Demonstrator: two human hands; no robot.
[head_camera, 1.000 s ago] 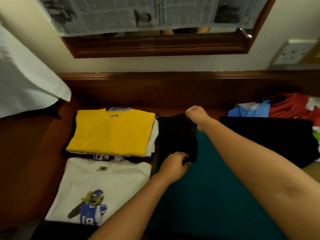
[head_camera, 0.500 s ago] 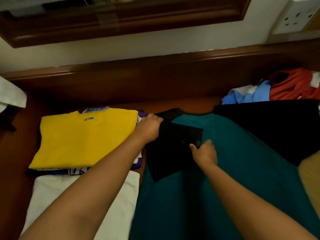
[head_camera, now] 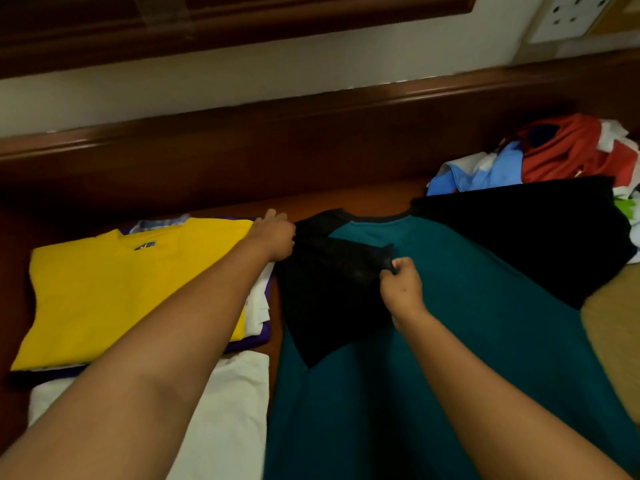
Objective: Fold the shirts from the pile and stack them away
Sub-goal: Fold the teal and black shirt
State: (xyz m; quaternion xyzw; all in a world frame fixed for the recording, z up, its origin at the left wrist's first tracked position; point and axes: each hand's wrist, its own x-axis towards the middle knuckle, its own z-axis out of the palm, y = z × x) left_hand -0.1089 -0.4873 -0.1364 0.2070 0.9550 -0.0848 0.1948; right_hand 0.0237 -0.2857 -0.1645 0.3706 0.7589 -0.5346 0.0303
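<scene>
Teal shirt (head_camera: 450, 341) with black sleeves spread flat, left black sleeve (head_camera: 332, 289) folded inward over the chest. Left hand (head_camera: 273, 237) gripping the shoulder edge; right hand (head_camera: 401, 289) pinching the sleeve cuff. Soft matte cloth. Beside it, folded yellow shirt (head_camera: 121, 289) atop a stack.

Hidden and cut-off parts, head view

Teal shirt (head_camera: 485, 341): lower hem runs off the bottom edge; its right black sleeve (head_camera: 519, 233) covers part of the clothes pile (head_camera: 554, 157), which the right edge also crops. Left hand (head_camera: 273, 237): fingers tucked behind the folded-in black sleeve (head_camera: 329, 289), not visible. White shirt (head_camera: 228, 427): mostly under the left forearm, print hidden. Yellow shirt (head_camera: 121, 289): neck label too small to read; garments beneath it show only as edges. Wall socket (head_camera: 571, 15) cut by the top edge. Wooden frame (head_camera: 242, 26) above is blurred.
</scene>
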